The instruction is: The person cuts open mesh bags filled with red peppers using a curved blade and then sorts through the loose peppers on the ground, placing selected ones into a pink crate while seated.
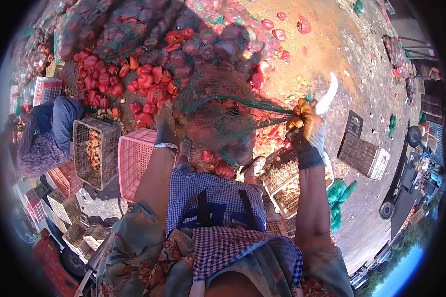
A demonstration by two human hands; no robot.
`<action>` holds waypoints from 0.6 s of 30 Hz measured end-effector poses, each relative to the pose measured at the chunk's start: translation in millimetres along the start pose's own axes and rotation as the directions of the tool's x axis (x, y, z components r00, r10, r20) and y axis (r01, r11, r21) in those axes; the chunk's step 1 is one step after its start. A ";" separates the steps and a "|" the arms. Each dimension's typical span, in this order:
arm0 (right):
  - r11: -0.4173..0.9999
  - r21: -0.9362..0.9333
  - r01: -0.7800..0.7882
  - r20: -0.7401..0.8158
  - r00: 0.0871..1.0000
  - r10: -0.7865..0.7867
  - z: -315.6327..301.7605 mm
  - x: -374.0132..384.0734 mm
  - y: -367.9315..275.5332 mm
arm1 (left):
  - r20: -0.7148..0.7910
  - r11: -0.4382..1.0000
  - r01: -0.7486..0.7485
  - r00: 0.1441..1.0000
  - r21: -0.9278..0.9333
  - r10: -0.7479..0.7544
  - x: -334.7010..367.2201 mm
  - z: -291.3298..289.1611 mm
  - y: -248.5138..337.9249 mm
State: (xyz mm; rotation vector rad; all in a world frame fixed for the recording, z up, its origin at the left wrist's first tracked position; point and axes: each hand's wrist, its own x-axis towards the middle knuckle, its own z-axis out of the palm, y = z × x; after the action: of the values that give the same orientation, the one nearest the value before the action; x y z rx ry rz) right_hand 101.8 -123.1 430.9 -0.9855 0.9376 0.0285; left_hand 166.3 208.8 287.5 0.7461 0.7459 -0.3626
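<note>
A green mesh net sack is stretched between my two gloved hands, its mouth pulled wide over a heap of red bell peppers. My left hand is closed at the sack's left edge. At the right, my right hand has its fingers wrapped round the gathered rim of the net. A curved, bright white blade, like a knife's, sticks up from the same hand; its handle is hidden in the grip. Red peppers show through the mesh and lie around my feet.
A pink crate and a grey crate stand at my left, near another person in purple clothing. Crates with scraps stand by my right leg. Farther right are a tipped crate and a crumpled green net.
</note>
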 end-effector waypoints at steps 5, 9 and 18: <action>0.992 -0.122 0.013 -0.081 0.996 -0.023 -29.5 0.9 44.5 | -0.083 0.999 -0.029 0.996 0.018 0.030 26.1 -7.2 15.2; 0.981 -0.193 0.015 -0.124 0.991 -0.040 -70.9 8.2 57.6 | -0.085 0.999 0.022 0.996 0.028 -0.020 15.9 -8.1 -6.8; 0.990 0.102 -0.098 -0.148 0.983 0.113 -65.1 -12.9 113.9 | 0.143 0.852 0.029 0.982 0.523 -0.121 -40.4 22.3 -95.7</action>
State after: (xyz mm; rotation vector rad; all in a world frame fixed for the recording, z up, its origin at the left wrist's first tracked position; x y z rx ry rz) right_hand 3.4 -98.6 346.8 -0.8590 1.1224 -0.0022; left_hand 97.2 128.3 281.9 1.1818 0.5138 -0.7095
